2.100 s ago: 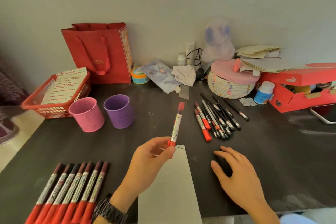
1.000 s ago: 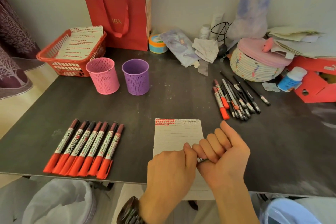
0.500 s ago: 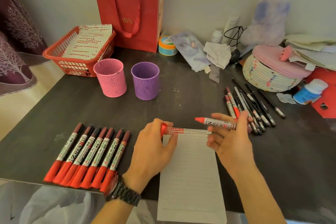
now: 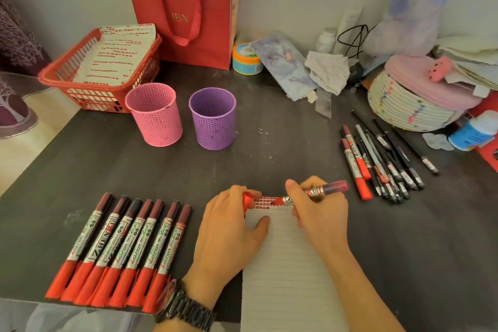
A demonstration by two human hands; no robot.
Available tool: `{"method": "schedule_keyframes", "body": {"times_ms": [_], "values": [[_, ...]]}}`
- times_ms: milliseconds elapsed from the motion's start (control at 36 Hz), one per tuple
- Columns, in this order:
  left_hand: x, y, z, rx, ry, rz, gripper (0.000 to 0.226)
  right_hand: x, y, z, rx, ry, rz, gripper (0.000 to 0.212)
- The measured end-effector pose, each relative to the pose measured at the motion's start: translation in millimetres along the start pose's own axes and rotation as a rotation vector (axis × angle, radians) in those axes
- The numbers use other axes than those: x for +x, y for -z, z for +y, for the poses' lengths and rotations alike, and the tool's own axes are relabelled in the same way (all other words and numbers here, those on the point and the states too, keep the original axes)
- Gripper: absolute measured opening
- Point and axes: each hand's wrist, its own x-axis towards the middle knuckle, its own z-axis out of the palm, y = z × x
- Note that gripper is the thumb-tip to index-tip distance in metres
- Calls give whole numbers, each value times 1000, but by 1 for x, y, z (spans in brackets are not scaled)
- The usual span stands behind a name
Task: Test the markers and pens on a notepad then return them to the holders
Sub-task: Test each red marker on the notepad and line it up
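The right hand [image 4: 320, 221] has its grip tight on the marker [image 4: 323, 189]. The marker lies sideways with its tip on the top of the notepad [image 4: 285, 264]. The tip points left at the cap [image 4: 247, 201], pinched in the left hand [image 4: 229, 234], just beside it.

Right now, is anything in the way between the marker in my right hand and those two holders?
Nothing visible does. Only bare table lies between the marker in the right hand and the purple holder and pink holder.
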Motion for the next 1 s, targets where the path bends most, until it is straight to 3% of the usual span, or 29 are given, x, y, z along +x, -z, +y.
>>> {"method": "schedule_keyframes", "body": {"times_ms": [1000], "values": [[5,-7,-3,-23,101,-4,46,2,-7,5,-85,93,25,31]]}}
